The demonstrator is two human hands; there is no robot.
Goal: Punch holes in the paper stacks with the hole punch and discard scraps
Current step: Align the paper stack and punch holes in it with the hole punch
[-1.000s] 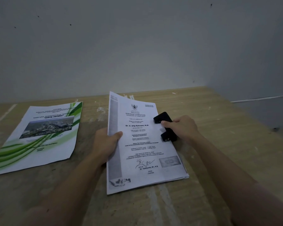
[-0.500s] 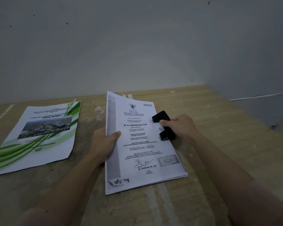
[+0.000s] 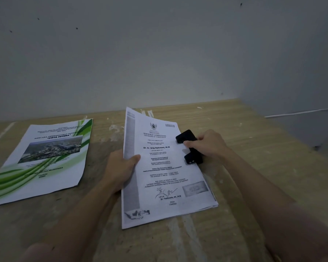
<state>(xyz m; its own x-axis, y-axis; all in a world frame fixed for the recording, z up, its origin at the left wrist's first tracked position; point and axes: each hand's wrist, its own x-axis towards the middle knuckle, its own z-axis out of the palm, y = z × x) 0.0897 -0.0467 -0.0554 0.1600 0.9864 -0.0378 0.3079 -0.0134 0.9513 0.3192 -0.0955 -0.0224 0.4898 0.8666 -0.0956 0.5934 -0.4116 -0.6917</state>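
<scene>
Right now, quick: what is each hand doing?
Left hand: closed on the left edge of the certificate stack.
Right hand: closed on the black hole punch at the stack's right edge.

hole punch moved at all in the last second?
No. The hole punch sits on the same right edge of the certificate stack, gripped by the right hand, unchanged relative to the green booklet.

Two bare forearms, left grip (image 3: 121,171) and right grip (image 3: 209,143) without sleeves, gloves or rings.
</scene>
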